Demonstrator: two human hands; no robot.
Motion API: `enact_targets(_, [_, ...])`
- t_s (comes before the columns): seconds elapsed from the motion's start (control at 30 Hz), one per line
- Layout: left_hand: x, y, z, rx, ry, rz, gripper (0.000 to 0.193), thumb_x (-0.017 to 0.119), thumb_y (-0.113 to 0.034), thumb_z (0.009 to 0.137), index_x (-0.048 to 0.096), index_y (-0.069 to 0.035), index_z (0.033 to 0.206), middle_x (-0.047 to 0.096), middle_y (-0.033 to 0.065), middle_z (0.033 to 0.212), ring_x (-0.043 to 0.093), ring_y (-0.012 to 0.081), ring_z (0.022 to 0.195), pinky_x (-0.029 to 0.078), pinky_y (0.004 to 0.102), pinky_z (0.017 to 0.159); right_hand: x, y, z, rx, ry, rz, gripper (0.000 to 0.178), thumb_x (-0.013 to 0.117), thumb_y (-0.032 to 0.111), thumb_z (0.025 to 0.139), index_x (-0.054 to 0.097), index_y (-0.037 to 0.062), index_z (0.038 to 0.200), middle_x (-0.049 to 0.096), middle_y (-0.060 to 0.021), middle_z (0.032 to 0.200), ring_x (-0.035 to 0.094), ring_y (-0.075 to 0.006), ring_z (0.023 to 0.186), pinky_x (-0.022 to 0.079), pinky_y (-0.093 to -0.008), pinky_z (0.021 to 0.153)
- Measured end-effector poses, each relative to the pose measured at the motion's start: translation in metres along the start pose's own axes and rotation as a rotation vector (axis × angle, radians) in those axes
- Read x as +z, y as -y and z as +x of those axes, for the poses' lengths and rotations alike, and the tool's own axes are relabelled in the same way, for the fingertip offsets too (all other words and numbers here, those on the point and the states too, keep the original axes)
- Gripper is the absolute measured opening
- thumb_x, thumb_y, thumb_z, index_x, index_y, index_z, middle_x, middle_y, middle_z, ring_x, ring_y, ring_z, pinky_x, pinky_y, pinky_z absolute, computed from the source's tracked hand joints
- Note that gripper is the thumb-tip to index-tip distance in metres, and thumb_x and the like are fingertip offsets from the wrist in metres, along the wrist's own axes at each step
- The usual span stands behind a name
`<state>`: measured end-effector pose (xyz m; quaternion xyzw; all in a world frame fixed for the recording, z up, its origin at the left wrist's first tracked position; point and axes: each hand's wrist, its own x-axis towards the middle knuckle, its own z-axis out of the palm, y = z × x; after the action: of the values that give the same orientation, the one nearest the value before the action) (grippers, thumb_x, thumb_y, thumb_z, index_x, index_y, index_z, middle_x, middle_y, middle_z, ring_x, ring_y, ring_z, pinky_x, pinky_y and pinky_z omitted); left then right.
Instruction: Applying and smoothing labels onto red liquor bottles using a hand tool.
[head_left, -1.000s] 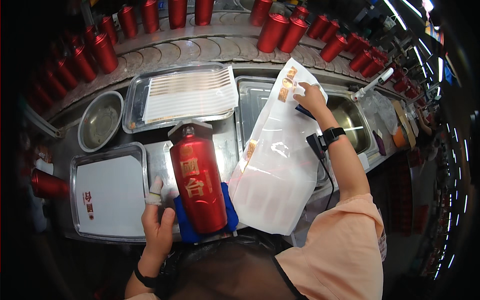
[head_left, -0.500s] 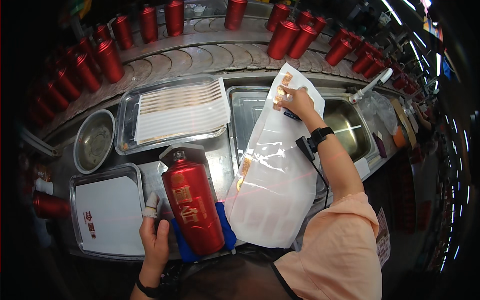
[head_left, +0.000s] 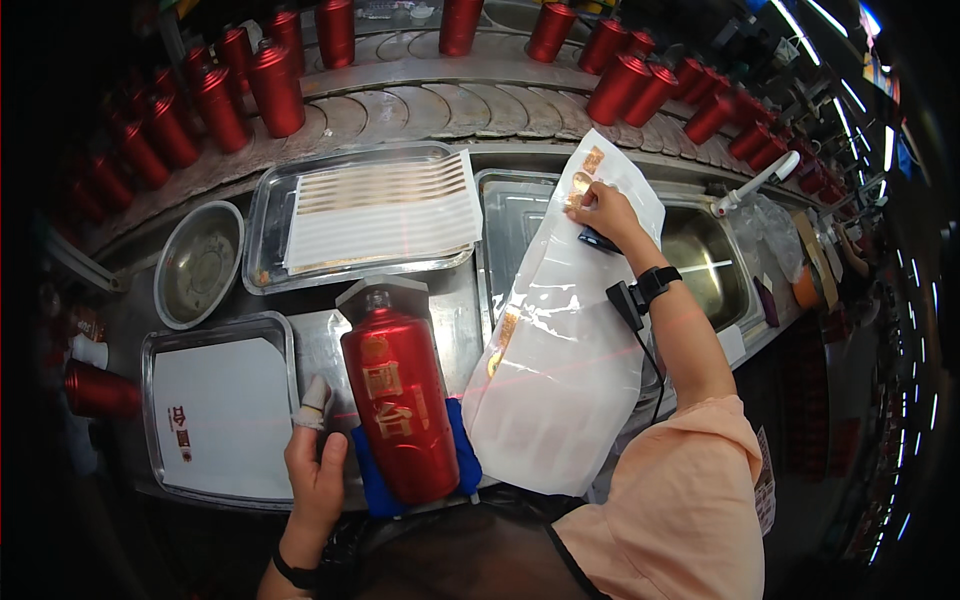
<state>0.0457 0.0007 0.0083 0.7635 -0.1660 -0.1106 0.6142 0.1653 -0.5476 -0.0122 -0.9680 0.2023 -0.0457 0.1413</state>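
A red bottle with gold lettering leans in a holder padded with a blue cloth in front of me. My left hand is beside the bottle's left side, open and holding nothing, one fingertip wrapped in white. To the right, a glossy white sheet slants away from me. My right hand is at its far end, fingers pinched together on a gold decal. More gold pieces show beyond these fingers and along the sheet's left edge. A small dark object sits under the right hand.
A metal tray holds striped sheets; another tray holds a white sheet with dark red lettering. A metal bowl is at the left. Right of the sheet are a sink and faucet. Red bottles stand on a curved conveyor behind.
My right fingers have drawn together at the gold decal. The view has shifted slightly, and the bottles on the conveyor have moved along. My left hand remains beside the bottle.
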Motion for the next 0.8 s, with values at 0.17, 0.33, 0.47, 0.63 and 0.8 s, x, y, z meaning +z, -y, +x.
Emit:
enact_targets(0.17, [0.0,0.0,-0.001,-0.001,-0.009,-0.008,0.058,0.046,-0.015,0.1,0.03,0.009,0.15,0.042,0.024,0.15,0.038,0.0292,0.143,0.025,0.0404,0.119,0.003,-0.001,-0.002,-0.116,-0.019,0.111,0.036,0.081,0.032,0.075,0.068,0.0063,0.096,0.067,-0.013,0.085,0.065,-0.027,0.079,0.049,-0.0373,0.072])
enact_targets(0.33, [0.0,0.005,0.001,0.022,-0.002,0.024,0.054,0.044,-0.015,0.101,0.035,0.009,0.148,0.046,0.0232,0.147,0.042,0.0281,0.14,0.027,0.0396,0.118,0.0,0.011,-0.013,-0.112,-0.08,-0.048,0.016,0.066,0.02,0.086,0.071,0.0171,0.101,0.072,-0.0107,0.092,0.068,-0.0304,0.09,0.052,-0.0418,0.077])
enact_targets(0.47, [0.004,0.006,0.002,-0.027,-0.006,-0.008,0.051,0.046,-0.013,0.099,0.042,0.012,0.143,0.044,0.0232,0.15,0.041,0.0295,0.14,0.03,0.0394,0.116,-0.003,0.006,-0.02,-0.357,-0.056,-0.118,0.02,0.066,0.022,0.086,0.075,0.0255,0.104,0.066,-0.0097,0.099,0.068,-0.0288,0.089,0.054,-0.0396,0.077])
enact_targets(0.63, [0.0,0.012,-0.003,0.002,-0.027,-0.062,0.05,0.043,-0.013,0.101,0.041,0.011,0.144,0.047,0.022,0.146,0.044,0.0286,0.138,0.03,0.0388,0.116,0.004,0.012,-0.007,-0.445,-0.069,-0.144,0.011,0.064,0.022,0.087,0.073,0.019,0.092,0.066,-0.0091,0.095,0.069,-0.0286,0.085,0.054,-0.0422,0.072])
enact_targets(0.8, [0.002,0.031,0.001,-0.061,-0.033,-0.115,0.045,0.043,-0.019,0.104,0.047,0.009,0.139,0.056,0.0163,0.134,0.053,0.0219,0.123,0.039,0.0349,0.107,-0.013,0.009,-0.002,-0.525,-0.039,-0.306,0.006,0.064,0.018,0.082,0.069,0.0174,0.086,0.063,-0.0078,0.093,0.067,-0.0281,0.084,0.053,-0.0417,0.066])
